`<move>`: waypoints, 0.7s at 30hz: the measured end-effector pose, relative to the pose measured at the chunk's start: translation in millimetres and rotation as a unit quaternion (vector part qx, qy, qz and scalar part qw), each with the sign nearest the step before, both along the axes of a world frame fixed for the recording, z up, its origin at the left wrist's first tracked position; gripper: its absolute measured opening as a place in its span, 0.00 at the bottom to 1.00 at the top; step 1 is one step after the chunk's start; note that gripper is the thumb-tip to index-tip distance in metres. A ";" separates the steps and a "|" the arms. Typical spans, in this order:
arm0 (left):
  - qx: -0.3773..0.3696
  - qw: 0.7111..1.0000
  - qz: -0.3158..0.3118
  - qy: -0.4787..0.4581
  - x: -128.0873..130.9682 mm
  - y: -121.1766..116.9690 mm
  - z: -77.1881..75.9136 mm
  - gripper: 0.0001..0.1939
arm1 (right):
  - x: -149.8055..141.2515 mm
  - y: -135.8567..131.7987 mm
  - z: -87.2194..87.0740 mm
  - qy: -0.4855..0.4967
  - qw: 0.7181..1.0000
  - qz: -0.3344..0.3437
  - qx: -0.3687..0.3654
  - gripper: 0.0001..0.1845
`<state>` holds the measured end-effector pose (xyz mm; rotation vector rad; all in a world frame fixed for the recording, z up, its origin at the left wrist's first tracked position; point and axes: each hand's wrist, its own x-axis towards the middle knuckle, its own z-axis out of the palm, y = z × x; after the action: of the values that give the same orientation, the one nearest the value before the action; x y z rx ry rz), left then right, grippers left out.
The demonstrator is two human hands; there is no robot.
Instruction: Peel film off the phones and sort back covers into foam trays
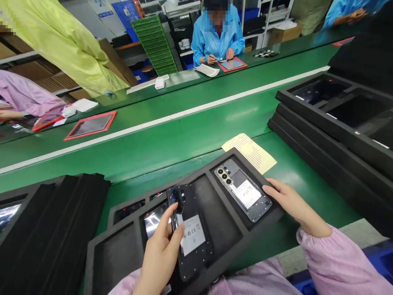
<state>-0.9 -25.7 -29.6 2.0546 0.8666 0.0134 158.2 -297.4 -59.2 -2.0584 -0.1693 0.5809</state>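
Note:
A dark foam tray [221, 221] with several pockets lies on the green bench in front of me. My left hand [161, 254] grips a black phone body [190, 233], back side up, with a white label and camera lenses at its far end, held over the tray's middle pocket. A second phone body [242, 189] with a white label rests in the far right pocket. My right hand [291, 203] lies on the tray's right edge beside that phone, fingers together and flat. Another pocket at the left shows a shiny screen [153, 219].
Stacks of dark foam trays stand at the left [52, 229] and at the right [334, 123]. A yellow perforated card [250, 151] lies beyond my tray. Across the green conveyor [172, 139] lie red-framed tablets [90, 125]; a person in blue [216, 35] works opposite, another sleeve in pink [24, 96] at far left.

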 end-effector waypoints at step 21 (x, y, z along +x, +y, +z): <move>0.430 0.891 0.058 0.131 -61.5 99.5 9.6 0.32 | -17.0 -8.3 -7.9 -0.091 0.990 -0.006 -0.107 0.26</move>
<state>-62.4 73.7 -20.1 2.8682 1.3096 0.2276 141.2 -305.7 -67.1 -2.3203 -0.2089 0.4169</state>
